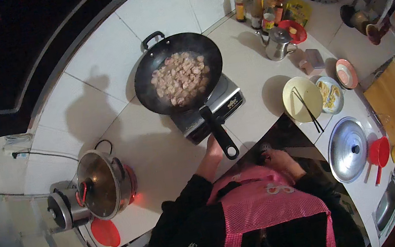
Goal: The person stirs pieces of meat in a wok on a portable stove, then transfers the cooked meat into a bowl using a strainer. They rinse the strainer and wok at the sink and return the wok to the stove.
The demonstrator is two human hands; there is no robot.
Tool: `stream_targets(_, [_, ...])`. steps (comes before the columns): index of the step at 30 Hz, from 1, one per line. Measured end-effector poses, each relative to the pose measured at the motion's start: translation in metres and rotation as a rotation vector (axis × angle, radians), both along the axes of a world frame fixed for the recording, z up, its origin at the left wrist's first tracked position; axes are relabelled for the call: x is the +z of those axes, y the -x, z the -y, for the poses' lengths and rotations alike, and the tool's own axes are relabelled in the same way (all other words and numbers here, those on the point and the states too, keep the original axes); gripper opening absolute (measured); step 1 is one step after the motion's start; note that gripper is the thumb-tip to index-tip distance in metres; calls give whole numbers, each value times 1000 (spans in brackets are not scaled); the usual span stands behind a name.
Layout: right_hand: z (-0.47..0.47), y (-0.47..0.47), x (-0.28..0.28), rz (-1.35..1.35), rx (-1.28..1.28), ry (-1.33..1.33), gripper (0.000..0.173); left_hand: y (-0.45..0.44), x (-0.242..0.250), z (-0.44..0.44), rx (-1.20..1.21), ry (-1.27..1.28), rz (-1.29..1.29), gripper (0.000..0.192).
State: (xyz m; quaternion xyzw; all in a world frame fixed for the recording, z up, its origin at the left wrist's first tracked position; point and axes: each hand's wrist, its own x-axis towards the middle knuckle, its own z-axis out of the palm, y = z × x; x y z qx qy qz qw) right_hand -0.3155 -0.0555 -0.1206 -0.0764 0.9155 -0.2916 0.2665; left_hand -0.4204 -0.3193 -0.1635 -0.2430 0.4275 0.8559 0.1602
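A black wok [141, 82] holds many small pieces of pale, browned meat [181, 78], with faint steam over them. It sits tilted in view on a portable gas stove [232, 101], its long black handle [217, 128] pointing towards me. My left hand [215, 147] is at the stove's front, beside and below that handle. Its fingers are hidden, so its grip does not show. My right hand [279, 159] is low in front of the pink apron [271, 208], by the counter edge. A small dark object with a pale perforated end [264, 147] is at its fingers; whether it is held is unclear.
Left stand a glass-lidded pot [99, 184] over a red glow and a rice cooker [63, 210]. Right are a cream bowl [299, 96] with chopsticks [306, 111], a metal lid [348, 151], a red ladle [379, 153] and a kettle [277, 48]. Bottles [239, 6] line the corner.
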Motion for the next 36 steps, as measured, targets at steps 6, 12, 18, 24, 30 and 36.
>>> stream_targets(6, [-38, 36, -6, -130, 185, -39, 29, 24, -131, 2, 181, 584, -322, 19])
stream_targets(12, [-61, 57, 10, -129, 197, -64, 33, 25, -82, -17, 201, 729, -221, 28])
stream_targets(18, [-70, 63, 9, -102, 235, -31, 37, 23, -105, 8, 156, 1229, -527, 30])
stream_targets(24, [-93, 63, -10, -270, 129, 26, 31, 29, -40, -18, 211, 926, -319, 40])
stream_targets(30, [-103, 83, 94, -315, -125, 118, 24, -12, -96, 20, -83, 1064, -271, 39])
stream_targets(36, [-200, 100, 10, -412, -264, -398, 23, -35, 10, -55, -287, 1070, -309, 33])
